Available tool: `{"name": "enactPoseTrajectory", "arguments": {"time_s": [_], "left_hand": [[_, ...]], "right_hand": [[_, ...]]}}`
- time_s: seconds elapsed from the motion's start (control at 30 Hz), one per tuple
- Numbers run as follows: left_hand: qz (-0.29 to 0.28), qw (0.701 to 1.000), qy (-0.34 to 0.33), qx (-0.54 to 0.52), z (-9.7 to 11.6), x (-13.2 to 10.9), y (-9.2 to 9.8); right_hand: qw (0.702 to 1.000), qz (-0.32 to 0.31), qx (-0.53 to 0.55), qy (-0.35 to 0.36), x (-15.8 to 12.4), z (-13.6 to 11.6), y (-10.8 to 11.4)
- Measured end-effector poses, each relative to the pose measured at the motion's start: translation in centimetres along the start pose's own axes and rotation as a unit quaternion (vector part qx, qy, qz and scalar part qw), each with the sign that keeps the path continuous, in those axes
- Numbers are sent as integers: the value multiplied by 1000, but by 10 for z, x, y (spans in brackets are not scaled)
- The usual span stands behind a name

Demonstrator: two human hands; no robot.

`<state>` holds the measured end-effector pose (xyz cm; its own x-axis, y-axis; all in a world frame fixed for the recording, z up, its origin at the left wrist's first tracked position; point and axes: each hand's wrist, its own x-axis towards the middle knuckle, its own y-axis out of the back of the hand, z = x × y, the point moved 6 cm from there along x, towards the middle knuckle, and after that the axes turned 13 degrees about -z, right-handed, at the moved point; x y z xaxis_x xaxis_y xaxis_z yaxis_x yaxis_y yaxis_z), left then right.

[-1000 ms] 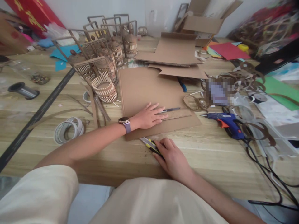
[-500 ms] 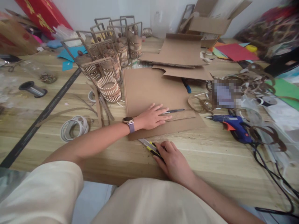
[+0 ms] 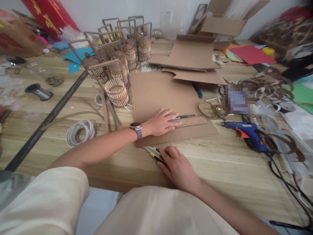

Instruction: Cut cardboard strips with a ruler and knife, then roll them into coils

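Observation:
My left hand [image 3: 163,122] lies flat with fingers spread on a brown cardboard sheet [image 3: 156,88], pressing it to the table. Beside its fingertips, a dark pen [image 3: 186,116] rests on the sheet, and a narrow cardboard strip [image 3: 193,122] extends from under the fingers. My right hand [image 3: 177,166] is closed round a yellow-and-black utility knife [image 3: 156,154] near the front edge of the sheet. The knife's blade is out and points up and left, its tip close to the cardboard's near edge; whether it touches cannot be made out.
Several small woven baskets [image 3: 117,93] with tall handles stand at back left. White tape rolls [image 3: 80,132] lie left of my forearm. A blue glue gun [image 3: 246,132] with its cable is on the right, near brown strip coils [image 3: 212,109]. More cardboard [image 3: 193,52] lies behind.
My right hand and the knife have shifted slightly left along the sheet's near edge. My left hand stays in place on the cardboard. The whole view has moved a little.

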<state>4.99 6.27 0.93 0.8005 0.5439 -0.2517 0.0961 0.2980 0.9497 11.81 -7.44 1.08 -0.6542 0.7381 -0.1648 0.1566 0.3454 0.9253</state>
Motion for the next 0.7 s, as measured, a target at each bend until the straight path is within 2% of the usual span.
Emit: {"name": "enactPoseTrajectory", "arguments": {"time_s": [0.47, 0.7], "left_hand": [[-5, 1000, -6, -1, 0, 0, -1], [-1, 1000, -12, -11, -1, 0, -1]], "right_hand": [[1000, -16, -5, 16, 8, -3, 3], [996, -38, -7, 80, 18, 9, 17]]}}
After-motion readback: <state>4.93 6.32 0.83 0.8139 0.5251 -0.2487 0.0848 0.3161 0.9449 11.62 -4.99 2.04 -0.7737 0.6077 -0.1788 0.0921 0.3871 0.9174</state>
